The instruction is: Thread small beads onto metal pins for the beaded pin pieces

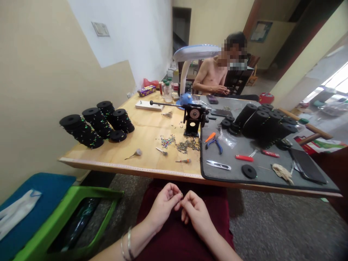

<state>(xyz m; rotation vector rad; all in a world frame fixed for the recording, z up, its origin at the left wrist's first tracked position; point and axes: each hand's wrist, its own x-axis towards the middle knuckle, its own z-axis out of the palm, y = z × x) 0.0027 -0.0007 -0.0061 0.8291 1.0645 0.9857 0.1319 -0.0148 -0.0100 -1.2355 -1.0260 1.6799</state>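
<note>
Over my lap, just in front of the table edge, my left hand (165, 203) is closed, thumb and fingertips pinched together. My right hand (196, 209) is closed the same way, its fingertips almost meeting those of the left. Whatever they pinch is too small to make out. On the near part of the table lie a pile of small multicoloured beads (168, 141) and a heap of small dark metal pieces (187, 145). Closer to me are a thin tool with a grey tuft (138, 152), a small pointed tool (162, 151) and an orange-banded one (185, 161).
A black clamp-like device (192, 121) stands mid-table before a lamp (197, 52). Black foam spools (78, 130) stack at left, more black rolls (258, 121) at right. Pliers (214, 145) and thread snips (219, 165) lie on the grey mat (231, 177). Another person (210, 74) sits behind.
</note>
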